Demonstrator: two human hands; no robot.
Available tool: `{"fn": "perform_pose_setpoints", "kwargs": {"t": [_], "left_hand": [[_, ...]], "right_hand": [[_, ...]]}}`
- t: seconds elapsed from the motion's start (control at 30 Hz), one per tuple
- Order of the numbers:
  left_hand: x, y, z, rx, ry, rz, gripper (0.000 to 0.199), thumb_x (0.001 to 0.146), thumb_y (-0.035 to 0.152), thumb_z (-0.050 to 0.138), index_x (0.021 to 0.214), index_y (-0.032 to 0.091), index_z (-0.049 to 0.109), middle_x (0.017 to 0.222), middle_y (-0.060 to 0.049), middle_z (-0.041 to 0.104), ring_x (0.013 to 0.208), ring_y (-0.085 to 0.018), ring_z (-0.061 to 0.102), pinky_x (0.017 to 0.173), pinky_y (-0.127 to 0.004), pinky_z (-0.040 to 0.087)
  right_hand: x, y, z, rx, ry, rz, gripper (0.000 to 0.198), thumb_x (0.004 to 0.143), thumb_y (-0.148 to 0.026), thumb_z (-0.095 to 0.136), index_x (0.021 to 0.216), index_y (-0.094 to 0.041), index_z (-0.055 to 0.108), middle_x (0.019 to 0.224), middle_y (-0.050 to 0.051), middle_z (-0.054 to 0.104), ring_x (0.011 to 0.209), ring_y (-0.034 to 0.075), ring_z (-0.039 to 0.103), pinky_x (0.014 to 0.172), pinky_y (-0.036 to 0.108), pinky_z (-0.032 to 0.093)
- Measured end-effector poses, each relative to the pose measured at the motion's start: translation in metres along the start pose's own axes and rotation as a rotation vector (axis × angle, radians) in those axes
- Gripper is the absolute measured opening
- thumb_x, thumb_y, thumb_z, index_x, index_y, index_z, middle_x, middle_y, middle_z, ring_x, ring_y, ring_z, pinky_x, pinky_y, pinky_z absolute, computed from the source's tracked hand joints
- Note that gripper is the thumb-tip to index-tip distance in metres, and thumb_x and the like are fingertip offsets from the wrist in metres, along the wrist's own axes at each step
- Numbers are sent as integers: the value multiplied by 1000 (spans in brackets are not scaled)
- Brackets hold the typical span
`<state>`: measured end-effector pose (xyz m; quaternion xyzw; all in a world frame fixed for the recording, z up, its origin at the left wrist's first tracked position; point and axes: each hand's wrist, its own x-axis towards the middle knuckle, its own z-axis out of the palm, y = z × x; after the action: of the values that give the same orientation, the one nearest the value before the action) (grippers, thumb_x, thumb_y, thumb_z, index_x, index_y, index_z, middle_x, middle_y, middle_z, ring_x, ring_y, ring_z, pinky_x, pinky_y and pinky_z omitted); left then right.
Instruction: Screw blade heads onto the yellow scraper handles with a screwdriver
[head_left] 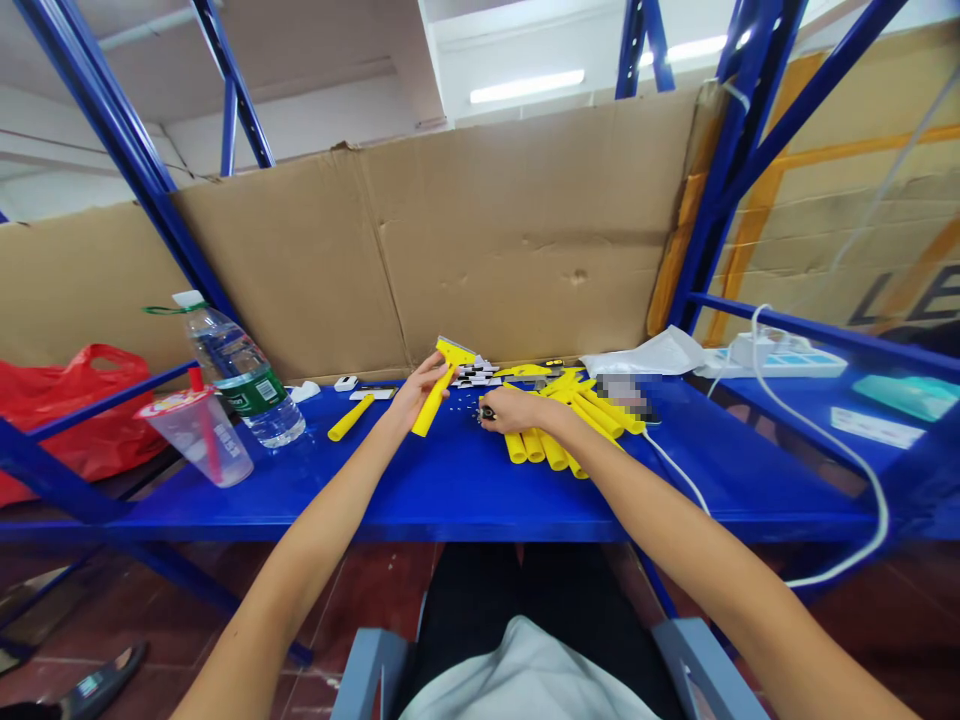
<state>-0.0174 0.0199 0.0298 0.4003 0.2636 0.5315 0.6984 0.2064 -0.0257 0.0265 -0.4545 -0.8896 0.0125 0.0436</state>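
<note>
My left hand [420, 392] is closed around a yellow scraper [433, 398], its wide head tilted up and its round handle pointing down. Over the table, my right hand [514, 410] has its fingers closed on a small dark object [487, 411] whose kind I cannot make out. Tiny light bits [459, 402] lie on the blue surface between the two hands. Just right of my right hand, several yellow scrapers [555, 450] lie in a pile, partly covered by my forearm. Behind the hands sits a stack of small white and dark pieces [477, 373]. One more yellow-handled scraper [351, 416] lies on the left.
A water bottle [259, 390] and a plastic cup with a red straw [202, 440] stand on the left of the blue table [450, 500]. Cardboard [525, 240] walls the back. A white plastic bag [645, 355], a power strip [780, 362] and a white cable [847, 460] are at right.
</note>
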Motion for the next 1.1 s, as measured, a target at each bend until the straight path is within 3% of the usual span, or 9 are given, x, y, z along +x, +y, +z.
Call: {"fn": "perform_pose_setpoints", "kwargs": {"t": [0.13,0.33,0.47,0.9,1.1], "left_hand": [[-1,2,0,-42,-7,-7,77,86,2,80,156,27,59,127,-11,77,96,-18,81,53,-13,54],[-4,6,2,-111,0,-20,74,87,1,78,153,29,59,133,-10,74,96,-16,80,52,-10,52],[-7,6,7,-115,-18,-38,75,87,2,77,153,31,58,135,-10,73,94,-16,81,51,-10,51],[-5,-7,10,-74,-114,-136,73,89,3,76,156,27,58,136,-15,74,99,-21,81,50,-14,53],[-9,-10,15,-95,-68,-119,71,89,1,74,152,29,61,133,-13,74,95,-20,81,48,-13,48]], "right_hand": [[2,2,0,84,132,-9,14,102,-24,69,107,-15,78,107,13,83,93,23,74,76,27,44],[5,9,-6,273,551,-47,11,102,-16,63,106,-19,72,108,9,81,97,22,73,89,28,48],[7,15,-8,373,735,-43,8,104,-20,63,105,-21,71,111,9,80,106,23,74,99,30,50],[7,19,-11,417,772,-1,8,105,-25,68,103,-21,75,109,9,78,103,22,73,97,30,51],[6,20,-15,468,750,9,12,103,-28,69,103,-20,79,107,9,81,103,23,75,98,30,51]]}}
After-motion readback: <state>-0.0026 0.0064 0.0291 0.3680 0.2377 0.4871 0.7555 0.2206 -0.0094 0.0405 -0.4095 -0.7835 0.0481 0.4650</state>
